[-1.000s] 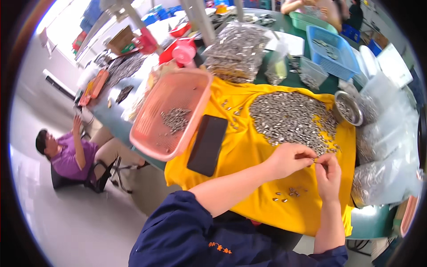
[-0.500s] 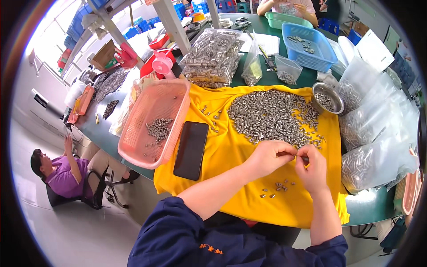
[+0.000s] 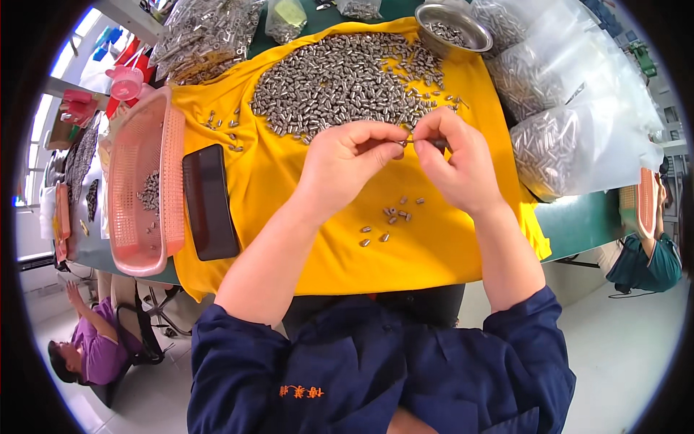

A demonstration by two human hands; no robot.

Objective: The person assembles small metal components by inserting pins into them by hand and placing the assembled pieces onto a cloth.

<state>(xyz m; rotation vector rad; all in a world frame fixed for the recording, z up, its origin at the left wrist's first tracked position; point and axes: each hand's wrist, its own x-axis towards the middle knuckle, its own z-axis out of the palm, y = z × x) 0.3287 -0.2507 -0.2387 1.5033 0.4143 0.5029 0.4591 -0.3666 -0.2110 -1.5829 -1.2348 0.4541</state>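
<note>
Over a yellow cloth (image 3: 303, 253), my hands meet fingertip to fingertip at the near edge of a big pile of small silvery metal cylinders (image 3: 340, 87). Thumb and forefinger of my left hand (image 3: 343, 166) pinch one small metal cylinder (image 3: 403, 142). Closed around a thin pin-like tool with a dark end (image 3: 441, 145), my right hand (image 3: 463, 163) brings its tip against that cylinder. Fingers partly cover both items. Several loose cylinders (image 3: 391, 212) lie on the cloth nearer to me, below the gap between my hands.
Left of the cloth are a black phone (image 3: 210, 202) and a pink basket (image 3: 176, 181) with some cylinders. A metal bowl (image 3: 454, 29) stands at the far right of the pile. Filled plastic bags (image 3: 549, 148) line the right side. Seated people (image 3: 105, 347) appear at both sides.
My view has tilted down and turned, so the table's contents appear higher and farther left. Both hands keep their pinch at the pile's near edge.
</note>
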